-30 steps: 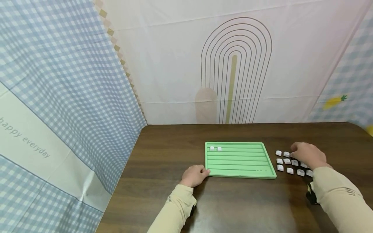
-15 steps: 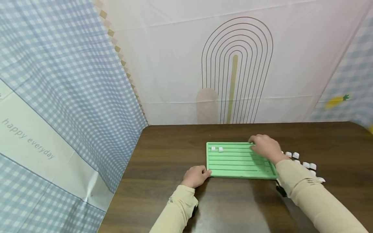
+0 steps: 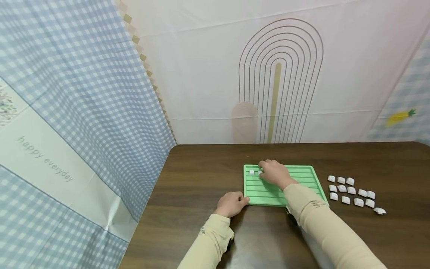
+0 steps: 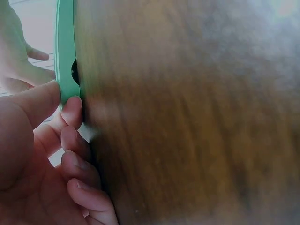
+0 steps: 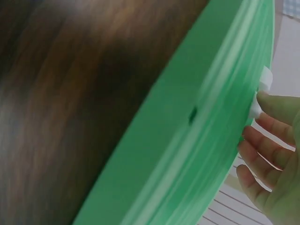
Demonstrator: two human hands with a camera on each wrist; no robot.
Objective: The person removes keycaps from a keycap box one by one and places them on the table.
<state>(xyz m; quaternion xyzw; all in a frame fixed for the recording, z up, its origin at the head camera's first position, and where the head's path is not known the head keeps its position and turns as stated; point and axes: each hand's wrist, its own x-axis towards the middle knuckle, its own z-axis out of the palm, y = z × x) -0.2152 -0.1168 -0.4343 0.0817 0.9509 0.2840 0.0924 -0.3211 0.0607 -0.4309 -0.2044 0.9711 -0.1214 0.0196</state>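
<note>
A shallow green tray [image 3: 268, 194] with ridges across it lies on the table. My left hand [image 3: 231, 204] pinches its near left corner; in the left wrist view the thumb [image 4: 44, 101] and index finger grip the green edge. Over the tray's upper left part is my right hand [image 3: 276, 173], its thumb [image 5: 279, 107] and index finger pinching a small white keycap [image 5: 255, 110], which the hand hides in the head view. One white keycap [image 3: 251, 172] sits at the upper left of the tray. Another keycap [image 3: 260, 173] shows right beside the right fingertips.
Several white keycaps [image 3: 351, 190] lie in loose rows to the right of the tray, one of them [image 3: 380, 211] apart at the near right. The brown table [image 3: 201, 168] ends at a cloth-covered wall [image 3: 208, 127]. A checked curtain [image 3: 100, 112] hangs at the left.
My right hand has moved left from the loose keycaps, across the tray, to the keycaps at its upper left, bringing one keycap along. The left hand stays at the tray's corner.
</note>
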